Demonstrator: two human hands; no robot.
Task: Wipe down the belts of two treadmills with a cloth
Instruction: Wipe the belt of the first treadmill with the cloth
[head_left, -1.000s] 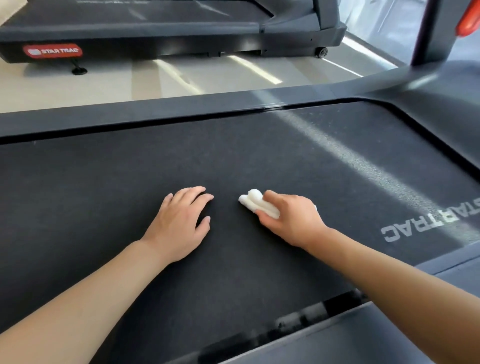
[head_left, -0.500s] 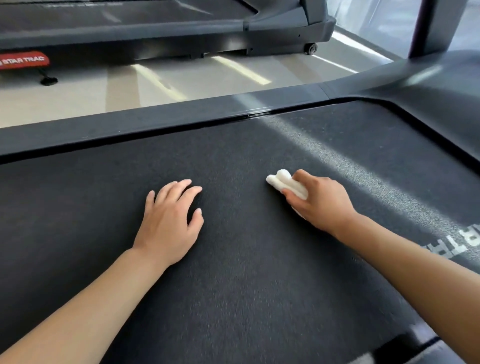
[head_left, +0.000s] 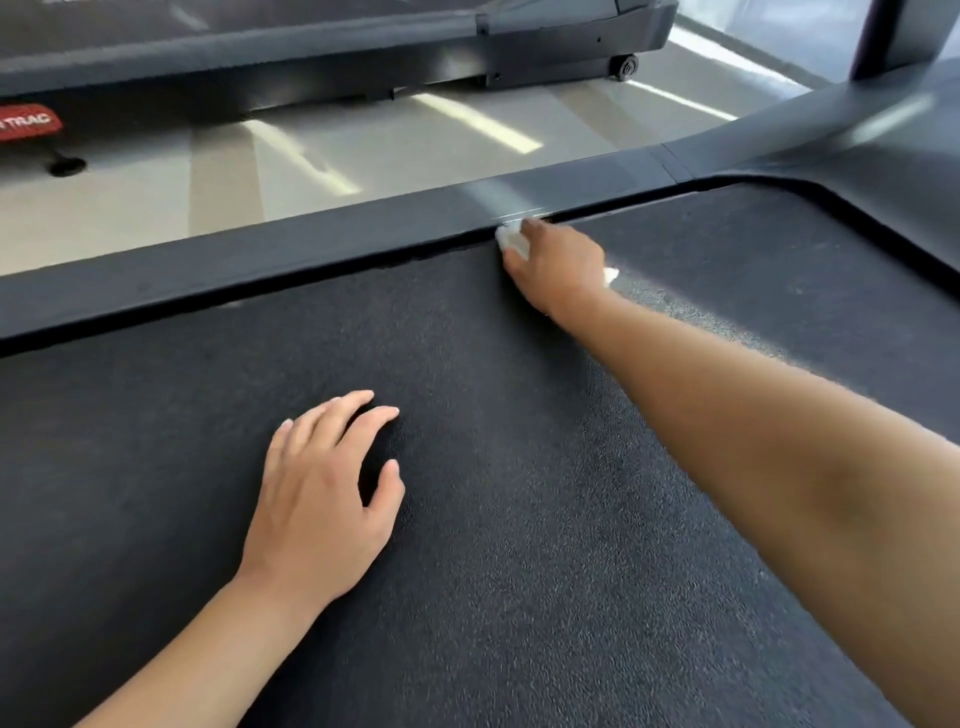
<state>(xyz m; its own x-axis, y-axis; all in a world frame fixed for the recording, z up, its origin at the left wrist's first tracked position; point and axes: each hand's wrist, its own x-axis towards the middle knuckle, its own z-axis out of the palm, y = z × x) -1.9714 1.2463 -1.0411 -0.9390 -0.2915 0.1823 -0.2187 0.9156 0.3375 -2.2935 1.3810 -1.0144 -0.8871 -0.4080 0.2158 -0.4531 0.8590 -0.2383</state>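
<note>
At the belt's (head_left: 519, 519) far edge, well ahead of my flat, empty left hand (head_left: 322, 499), my right hand (head_left: 556, 267) has just pushed the gripped cloth (head_left: 511, 241) from mid-belt, finishing 1 stroke across treadmill 1.

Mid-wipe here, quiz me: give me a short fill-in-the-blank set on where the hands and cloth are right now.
1. The white cloth is held by the ____ hand.
2. The left hand rests flat on the ____, holding nothing.
3. The right hand has the cloth at the belt's far edge, beside the dark side ____.
4. On the floor beyond stands a second ____.

Missing words: right; belt; rail; treadmill
</note>
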